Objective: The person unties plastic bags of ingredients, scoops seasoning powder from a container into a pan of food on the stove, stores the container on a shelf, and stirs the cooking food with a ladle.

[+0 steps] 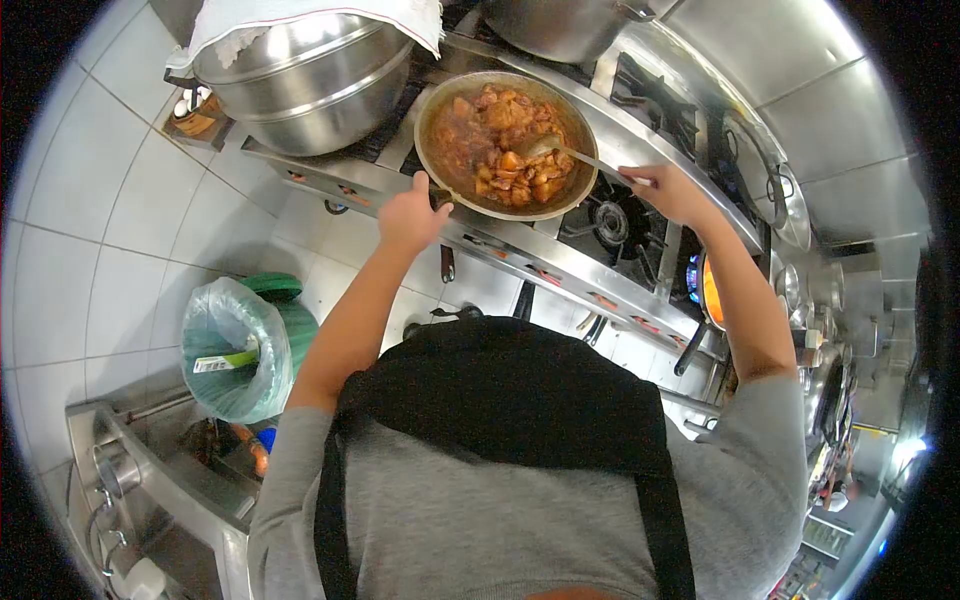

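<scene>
A wide pan (425, 150) of brown stewed chunks (510, 105) sits on the stove at the top centre. My left hand (410, 213) is closed round the pan's dark handle (441, 197) at its near left side. With my right hand (665, 193) I grip the end of a long metal spoon (592, 161). The spoon's bowl rests among the chunks near the middle of the pan.
Left of the pan stands a large steel pot (310, 90) under a white cloth (330, 12). A lit burner carries a small pan (711, 290) at the right. Another pot (555, 28) is behind. A lined bin (230, 350) and a sink (165, 500) are lower left.
</scene>
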Available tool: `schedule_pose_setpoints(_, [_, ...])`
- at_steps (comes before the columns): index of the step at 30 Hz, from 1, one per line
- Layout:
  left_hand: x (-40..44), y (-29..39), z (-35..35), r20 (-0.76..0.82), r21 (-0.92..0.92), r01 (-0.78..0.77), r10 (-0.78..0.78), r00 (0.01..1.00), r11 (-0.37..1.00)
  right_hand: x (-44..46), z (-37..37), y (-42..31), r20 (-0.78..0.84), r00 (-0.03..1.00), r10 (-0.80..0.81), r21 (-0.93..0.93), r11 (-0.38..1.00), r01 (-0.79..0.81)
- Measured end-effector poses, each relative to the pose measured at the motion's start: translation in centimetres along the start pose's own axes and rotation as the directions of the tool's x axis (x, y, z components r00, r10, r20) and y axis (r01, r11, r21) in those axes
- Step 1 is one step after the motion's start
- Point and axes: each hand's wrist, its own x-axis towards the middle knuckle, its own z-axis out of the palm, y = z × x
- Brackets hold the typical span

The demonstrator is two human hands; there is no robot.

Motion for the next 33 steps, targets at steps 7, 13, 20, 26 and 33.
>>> schedule_pose_setpoints(7, [0.2, -0.5, -0.4, 0.017, -0.004, -0.077, 0.077, 0.997, 0.997, -3.7, 5.0, 3.2, 0.11, 0.99, 0.083, -0.062, 0.995, -0.076])
schedule_pose_setpoints(13, [0.7, -2.0, 0.1, 0.025, 0.043, -0.15, 0.149, 0.989, 0.988, 2.2, 11.1, -1.4, -0.058, 0.994, 0.094, -0.105, 0.989, -0.1])
schedule_pose_setpoints(20, [1.2, -1.4, -1.5, 0.036, 0.111, -0.058, 0.054, 0.998, 0.992, 4.4, -1.0, 2.2, -0.034, 0.999, -0.005, -0.601, 0.799, -0.017])
schedule_pose_setpoints(26, [2.4, -2.6, -2.0, 0.036, 0.131, -0.067, 0.063, 0.997, 0.989, 15.9, -3.5, 6.5, -0.155, 0.988, 0.009, -0.67, 0.734, -0.112])
schedule_pose_setpoints(33, [3.3, -2.4, -2.9, 0.091, 0.183, -0.048, 0.031, 0.995, 0.982, 28.1, 0.1, 10.3, 0.128, 0.972, -0.196, -0.498, 0.835, 0.234])
